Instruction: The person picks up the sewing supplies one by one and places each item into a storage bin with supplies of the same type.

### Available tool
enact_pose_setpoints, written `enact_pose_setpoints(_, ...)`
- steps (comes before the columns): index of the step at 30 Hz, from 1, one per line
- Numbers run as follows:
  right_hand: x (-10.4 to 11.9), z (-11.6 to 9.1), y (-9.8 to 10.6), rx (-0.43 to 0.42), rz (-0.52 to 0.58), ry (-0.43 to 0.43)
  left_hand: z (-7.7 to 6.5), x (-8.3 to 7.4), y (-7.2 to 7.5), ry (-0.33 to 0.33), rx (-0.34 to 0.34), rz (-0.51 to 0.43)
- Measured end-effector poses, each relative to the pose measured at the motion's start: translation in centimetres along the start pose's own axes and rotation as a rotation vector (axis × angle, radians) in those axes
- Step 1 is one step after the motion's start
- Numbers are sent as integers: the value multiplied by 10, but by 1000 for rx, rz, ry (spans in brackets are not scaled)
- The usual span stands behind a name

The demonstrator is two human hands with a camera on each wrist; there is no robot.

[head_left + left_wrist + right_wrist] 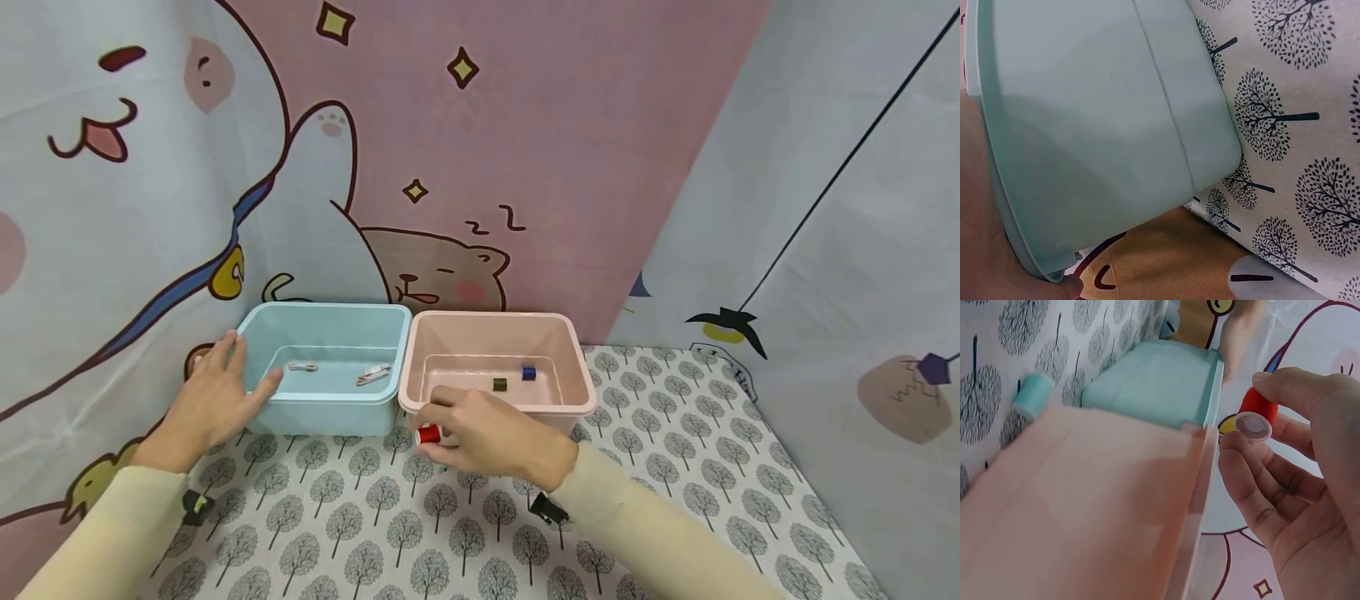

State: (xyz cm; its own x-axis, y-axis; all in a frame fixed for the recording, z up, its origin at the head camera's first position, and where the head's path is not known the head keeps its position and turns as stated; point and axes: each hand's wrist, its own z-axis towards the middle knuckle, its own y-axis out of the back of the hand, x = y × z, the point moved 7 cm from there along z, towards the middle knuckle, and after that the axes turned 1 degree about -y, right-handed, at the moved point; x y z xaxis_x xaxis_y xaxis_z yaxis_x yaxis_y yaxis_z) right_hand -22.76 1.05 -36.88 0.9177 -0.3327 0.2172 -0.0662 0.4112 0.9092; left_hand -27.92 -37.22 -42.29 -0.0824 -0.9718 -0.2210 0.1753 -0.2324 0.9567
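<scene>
My right hand (480,429) pinches a red thread spool (428,434) between thumb and fingers, just in front of the pink bin (495,327). The right wrist view shows the spool's pale round end (1253,427), with the bin's wall below and left. Inside the pink bin lie a dark green spool (499,384) and a blue spool (528,373). My left hand (213,400) rests on the near left corner of the light blue bin (322,415), thumb and fingers spread over its rim. Small pale elongated items (372,374) lie in that bin, their kind unclear.
A turquoise spool (1034,395) lies on the tree-print cloth (450,542) in front of the bins, mostly hidden by my right hand in the head view. The bins stand side by side against a cartoon-print backdrop (562,167). Another printed sheet (847,275) hangs at the right.
</scene>
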Motion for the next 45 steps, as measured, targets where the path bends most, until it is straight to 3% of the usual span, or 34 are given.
enact_pose_setpoints(6,-13,-6,15,3,-67,-44,-1,-1,0,-1,6,0)
enact_pose_setpoints(10,-23,-10,25,5,-54,-88,-2,-1,0,-6,10,-2)
enact_pose_setpoints(19,-38,-14,41,-39,-32,-49,-2,-1,-1,-4,13,-3)
enact_pose_setpoints(28,-69,-7,59,-75,8,-89,1,-1,-1,-7,7,0)
enact_pose_setpoints(36,-93,-2,73,-93,-29,-137,-1,0,1,-7,-17,-8)
enact_pose_setpoints(45,-123,1,75,-53,-54,-195,1,0,1,-5,4,-5)
